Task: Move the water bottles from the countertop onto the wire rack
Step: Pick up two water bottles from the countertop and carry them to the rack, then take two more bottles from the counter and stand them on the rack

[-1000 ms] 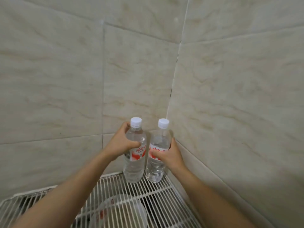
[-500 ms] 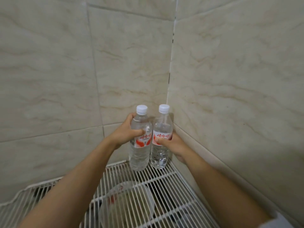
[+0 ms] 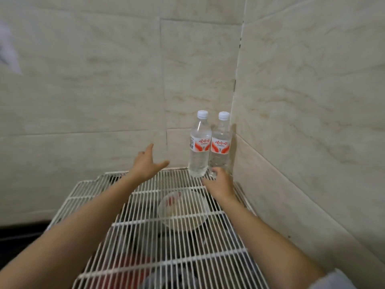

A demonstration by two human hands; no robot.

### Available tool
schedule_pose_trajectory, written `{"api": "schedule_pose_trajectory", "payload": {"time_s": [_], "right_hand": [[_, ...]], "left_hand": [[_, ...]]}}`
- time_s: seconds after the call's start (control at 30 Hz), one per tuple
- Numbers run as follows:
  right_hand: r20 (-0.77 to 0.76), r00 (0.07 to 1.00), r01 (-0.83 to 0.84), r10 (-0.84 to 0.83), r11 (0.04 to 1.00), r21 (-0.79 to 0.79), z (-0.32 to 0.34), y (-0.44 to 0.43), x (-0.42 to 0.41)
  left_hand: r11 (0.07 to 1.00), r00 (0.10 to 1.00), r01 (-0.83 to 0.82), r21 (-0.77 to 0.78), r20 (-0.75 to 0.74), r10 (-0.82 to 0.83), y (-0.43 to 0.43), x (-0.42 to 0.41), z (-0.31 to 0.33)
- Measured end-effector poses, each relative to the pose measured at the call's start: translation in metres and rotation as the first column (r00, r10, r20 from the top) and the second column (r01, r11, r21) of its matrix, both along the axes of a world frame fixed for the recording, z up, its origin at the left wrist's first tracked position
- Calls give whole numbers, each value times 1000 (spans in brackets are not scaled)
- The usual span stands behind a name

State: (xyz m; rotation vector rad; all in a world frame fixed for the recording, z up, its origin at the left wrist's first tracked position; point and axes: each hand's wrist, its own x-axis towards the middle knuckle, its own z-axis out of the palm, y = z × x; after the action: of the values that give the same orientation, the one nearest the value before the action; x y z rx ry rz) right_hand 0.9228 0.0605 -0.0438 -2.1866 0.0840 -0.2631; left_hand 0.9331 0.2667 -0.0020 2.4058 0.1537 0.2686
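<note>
**Mia:** What is the biggest thing?

**Tom:** The tiled wall (image 3: 104, 90). It fills the top of the frame and bends into a corner at the upper right.

**Mia:** And below it?

**Tom:** A white wire rack (image 3: 170, 257). It runs from the middle down to the bottom edge.

**Mia:** Is something under the wires?

**Tom:** Yes, a clear bowl (image 3: 183, 209), in the middle of the frame.

**Mia:** Where are the bottles?

**Tom:** Both stand upright on the rack's far corner, just right of centre. The left bottle (image 3: 200, 151) and the right bottle (image 3: 220, 149) are side by side, close to the wall corner. Each has a red and white label.

**Mia:** What about the hands?

**Tom:** The left hand (image 3: 145, 163) is in the middle, left of the bottles and apart from them. Its fingers are spread wide and it holds nothing. The right hand (image 3: 220, 184) is at the foot of the right bottle. Its fingers are loose and grip nothing. I cannot tell if a fingertip touches the bottle.

**Mia:** And the smallest thing?

**Tom:** The white caps (image 3: 202, 114), one on each bottle.
</note>
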Motion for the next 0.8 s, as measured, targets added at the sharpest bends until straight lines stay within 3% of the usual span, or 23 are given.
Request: {"api": "schedule_pose_trajectory", "payload": {"time_s": [0.17,0.33,0.6,0.8], "right_hand": [[-9,976,-219,219,971,-96,4,54,-47],[79,884,-452,462,885,-116,5,124,-122],[100,679,-708,728,684,-173,-2,223,-249],[48,501,-830,864,495,-255,0,310,-353]], "left_hand": [[978,980,-198,65,31,196,60,-107,11],[903,904,-428,27,14,428,114,-225,3],[689,690,-721,68,-19,724,181,-413,-17],[431,432,-902,36,24,902,242,-562,-13]]}}
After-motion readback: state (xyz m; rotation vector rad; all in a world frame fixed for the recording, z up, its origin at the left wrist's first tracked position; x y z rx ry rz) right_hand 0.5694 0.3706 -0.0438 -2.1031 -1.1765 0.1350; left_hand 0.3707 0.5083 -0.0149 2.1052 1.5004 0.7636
